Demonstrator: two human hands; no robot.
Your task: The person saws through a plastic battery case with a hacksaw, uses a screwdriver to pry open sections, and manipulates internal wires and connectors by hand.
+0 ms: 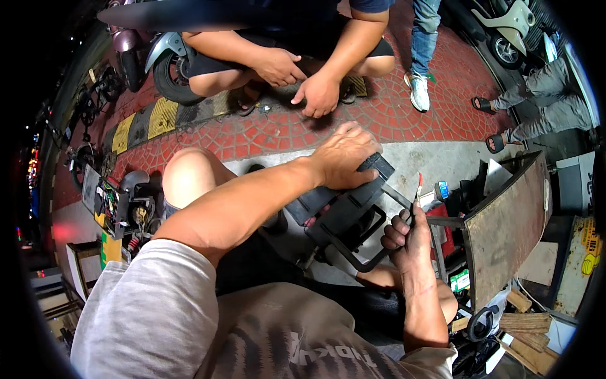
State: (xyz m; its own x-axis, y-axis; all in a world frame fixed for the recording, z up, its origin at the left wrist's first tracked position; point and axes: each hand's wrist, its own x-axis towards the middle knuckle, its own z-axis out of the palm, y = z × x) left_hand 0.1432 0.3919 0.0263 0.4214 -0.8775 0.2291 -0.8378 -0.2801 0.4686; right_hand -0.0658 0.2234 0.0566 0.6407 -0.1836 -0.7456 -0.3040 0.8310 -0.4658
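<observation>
My left hand [348, 155] lies over the top of a black plastic case [341, 218], its fingers curled on the far end and the thumb along the side. A dark loop-shaped handle [363, 262] sticks out from the near side of the case. To the right of the case, my right hand [410, 237] is closed round a thin dark piece with a red tip [420, 181] that points up; I cannot tell whether it is a wire or a tool. The case is tilted, and its underside is hidden.
Across from me a person squats, hands [319, 93] held loosely together. A standing person's white shoe [418, 91] and another person's sandals [495, 143] are farther right. A worn board [508, 227] stands at my right, wood scraps [527, 328] below it. Scooters [173, 66] stand behind.
</observation>
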